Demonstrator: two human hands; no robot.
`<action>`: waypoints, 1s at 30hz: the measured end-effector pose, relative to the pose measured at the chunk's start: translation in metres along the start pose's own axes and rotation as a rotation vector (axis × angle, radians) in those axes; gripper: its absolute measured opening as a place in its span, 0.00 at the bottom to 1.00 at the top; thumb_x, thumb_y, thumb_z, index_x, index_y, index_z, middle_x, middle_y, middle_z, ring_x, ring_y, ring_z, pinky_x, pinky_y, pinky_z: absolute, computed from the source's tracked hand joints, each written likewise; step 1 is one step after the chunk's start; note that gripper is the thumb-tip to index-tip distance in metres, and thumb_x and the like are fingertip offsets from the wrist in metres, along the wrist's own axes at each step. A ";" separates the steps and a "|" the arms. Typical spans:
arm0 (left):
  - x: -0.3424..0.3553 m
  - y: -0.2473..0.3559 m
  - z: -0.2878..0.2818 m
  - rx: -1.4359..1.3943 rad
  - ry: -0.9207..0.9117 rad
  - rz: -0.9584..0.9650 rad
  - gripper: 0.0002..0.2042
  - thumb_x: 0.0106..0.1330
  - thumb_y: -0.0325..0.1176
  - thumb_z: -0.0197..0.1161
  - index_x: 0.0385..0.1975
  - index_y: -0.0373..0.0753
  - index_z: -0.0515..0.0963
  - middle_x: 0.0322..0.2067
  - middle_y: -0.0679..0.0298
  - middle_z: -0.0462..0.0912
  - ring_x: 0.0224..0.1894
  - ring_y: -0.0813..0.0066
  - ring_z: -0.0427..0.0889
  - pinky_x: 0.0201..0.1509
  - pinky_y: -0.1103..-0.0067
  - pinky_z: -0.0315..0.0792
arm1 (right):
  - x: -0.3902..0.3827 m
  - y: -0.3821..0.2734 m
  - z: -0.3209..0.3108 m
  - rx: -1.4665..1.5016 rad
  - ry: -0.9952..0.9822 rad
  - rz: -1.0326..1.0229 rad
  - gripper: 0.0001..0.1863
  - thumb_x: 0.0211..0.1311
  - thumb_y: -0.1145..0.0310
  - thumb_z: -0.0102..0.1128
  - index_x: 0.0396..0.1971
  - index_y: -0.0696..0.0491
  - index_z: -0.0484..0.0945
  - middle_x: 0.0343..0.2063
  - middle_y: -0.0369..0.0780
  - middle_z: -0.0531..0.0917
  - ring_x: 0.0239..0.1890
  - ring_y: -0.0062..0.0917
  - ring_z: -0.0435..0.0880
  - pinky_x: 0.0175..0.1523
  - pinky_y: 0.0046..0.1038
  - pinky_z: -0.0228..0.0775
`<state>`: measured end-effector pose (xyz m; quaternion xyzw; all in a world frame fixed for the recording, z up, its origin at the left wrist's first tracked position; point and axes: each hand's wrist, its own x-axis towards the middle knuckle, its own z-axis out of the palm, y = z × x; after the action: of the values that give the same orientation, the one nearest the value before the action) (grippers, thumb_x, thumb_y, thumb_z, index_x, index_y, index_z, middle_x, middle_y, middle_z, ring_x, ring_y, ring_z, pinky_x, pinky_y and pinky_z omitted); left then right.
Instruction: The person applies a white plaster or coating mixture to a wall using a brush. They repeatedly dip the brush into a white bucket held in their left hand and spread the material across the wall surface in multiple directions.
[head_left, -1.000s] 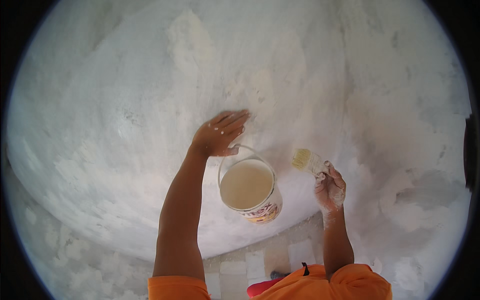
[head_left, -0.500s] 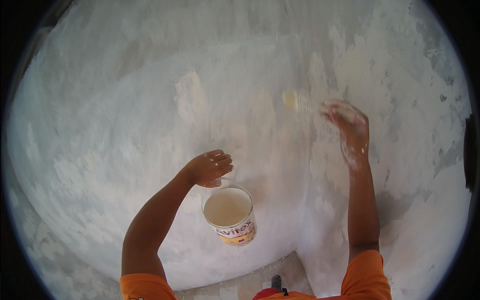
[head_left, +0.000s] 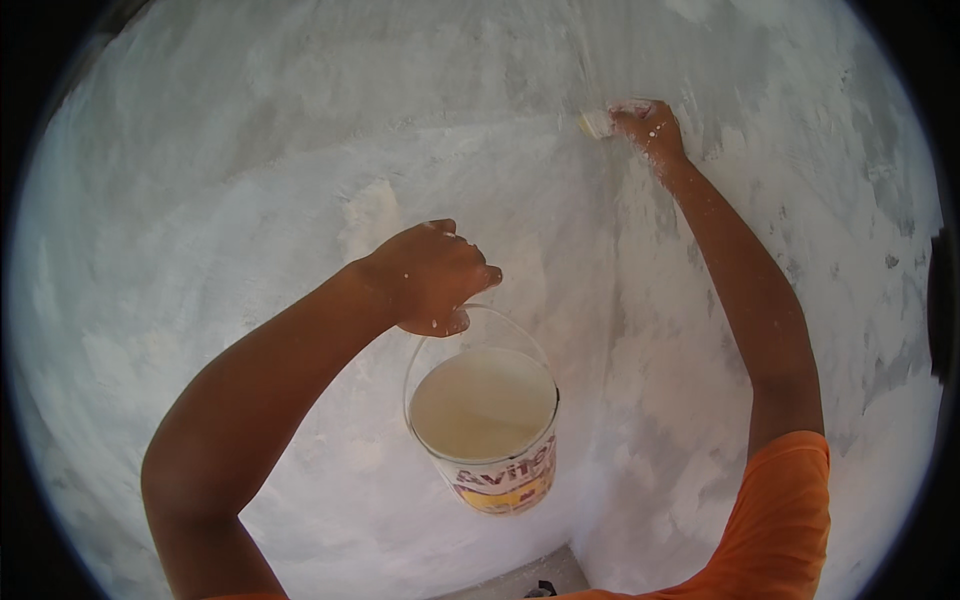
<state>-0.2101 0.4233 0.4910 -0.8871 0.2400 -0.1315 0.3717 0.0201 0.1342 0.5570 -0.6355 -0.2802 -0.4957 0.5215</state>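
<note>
My left hand (head_left: 440,275) is closed round the thin wire handle of a white paint bucket (head_left: 505,480), which hangs below it in front of the wall. Pale, cream-coloured paint (head_left: 485,400) fills much of the bucket. Up at the corner between two walls, my right hand (head_left: 650,130) grips a paintbrush (head_left: 597,124). Its pale bristles point left, at or close against the wall; I cannot tell whether they touch. The fingers hide most of the brush's handle. White paint spots both hands.
The left wall (head_left: 250,230) and the right wall (head_left: 740,330) are patchy grey and white and meet in a vertical corner. A piece of floor (head_left: 520,580) shows at the bottom, with a dark shoe tip (head_left: 541,589). Something dark (head_left: 940,305) stands at the right rim.
My right hand has moved up and slightly left with the brush, to a higher part of the corner. My left hand has risen, and the bucket appears larger and nearer.
</note>
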 end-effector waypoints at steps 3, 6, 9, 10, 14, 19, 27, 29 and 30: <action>-0.001 0.003 0.033 -0.018 0.001 -0.006 0.13 0.58 0.37 0.69 0.38 0.38 0.79 0.30 0.63 0.83 0.38 0.70 0.83 0.61 0.72 0.68 | -0.018 0.024 0.028 -0.078 0.004 0.100 0.15 0.55 0.61 0.68 0.33 0.60 0.86 0.32 0.43 0.86 0.36 0.30 0.84 0.45 0.29 0.74; 0.000 0.001 0.042 -0.015 0.013 0.020 0.11 0.59 0.37 0.65 0.37 0.38 0.79 0.24 0.63 0.80 0.32 0.68 0.81 0.63 0.70 0.67 | -0.033 0.028 0.040 -0.174 0.278 0.081 0.17 0.55 0.60 0.70 0.32 0.61 0.84 0.29 0.43 0.85 0.35 0.31 0.84 0.44 0.31 0.75; 0.002 0.004 0.038 -0.008 0.038 0.046 0.10 0.60 0.36 0.63 0.36 0.38 0.79 0.21 0.63 0.79 0.29 0.66 0.80 0.64 0.68 0.67 | -0.049 0.018 0.045 -0.266 0.123 -0.034 0.19 0.54 0.59 0.70 0.34 0.61 0.82 0.28 0.43 0.84 0.32 0.32 0.84 0.42 0.30 0.75; 0.003 0.006 0.035 -0.009 0.034 0.045 0.10 0.60 0.36 0.63 0.37 0.38 0.79 0.21 0.62 0.79 0.29 0.66 0.80 0.64 0.68 0.67 | -0.053 0.013 0.046 -0.280 0.029 -0.073 0.19 0.55 0.58 0.70 0.34 0.61 0.82 0.27 0.42 0.84 0.32 0.31 0.83 0.42 0.30 0.75; 0.014 0.014 0.019 -0.030 0.016 0.036 0.10 0.59 0.35 0.63 0.37 0.38 0.79 0.21 0.62 0.79 0.29 0.65 0.81 0.64 0.68 0.66 | -0.050 0.001 0.044 -0.103 -0.148 -0.027 0.15 0.57 0.60 0.70 0.34 0.57 0.86 0.30 0.39 0.86 0.31 0.24 0.81 0.43 0.26 0.74; 0.023 0.029 -0.003 -0.004 -0.088 0.013 0.12 0.57 0.36 0.71 0.37 0.39 0.79 0.28 0.64 0.83 0.38 0.69 0.83 0.60 0.71 0.68 | -0.025 0.022 0.022 0.308 -0.344 -0.064 0.13 0.59 0.64 0.68 0.40 0.54 0.88 0.37 0.41 0.88 0.34 0.22 0.83 0.47 0.25 0.73; -0.002 0.027 -0.006 -0.035 -0.072 -0.012 0.12 0.55 0.36 0.72 0.35 0.40 0.79 0.27 0.65 0.82 0.37 0.69 0.83 0.59 0.72 0.68 | -0.034 0.021 0.007 -0.296 -0.136 -0.229 0.09 0.63 0.71 0.62 0.41 0.54 0.86 0.37 0.44 0.88 0.38 0.28 0.85 0.48 0.28 0.77; -0.008 0.021 0.002 -0.064 -0.057 0.002 0.12 0.55 0.35 0.71 0.35 0.39 0.79 0.27 0.64 0.82 0.37 0.69 0.83 0.59 0.72 0.68 | -0.050 0.006 0.010 -0.418 -0.266 -0.360 0.09 0.62 0.72 0.62 0.40 0.55 0.86 0.37 0.44 0.87 0.39 0.30 0.85 0.48 0.29 0.78; -0.010 0.018 0.007 -0.074 -0.033 0.016 0.11 0.55 0.35 0.71 0.35 0.39 0.79 0.27 0.64 0.83 0.37 0.69 0.83 0.58 0.72 0.69 | -0.057 -0.001 0.012 -0.433 -0.343 -0.356 0.08 0.62 0.73 0.62 0.40 0.55 0.85 0.37 0.45 0.87 0.39 0.31 0.85 0.48 0.30 0.78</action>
<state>-0.2216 0.4216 0.4727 -0.9003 0.2458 -0.1049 0.3435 0.0034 0.1547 0.5056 -0.7468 -0.3586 -0.5131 0.2247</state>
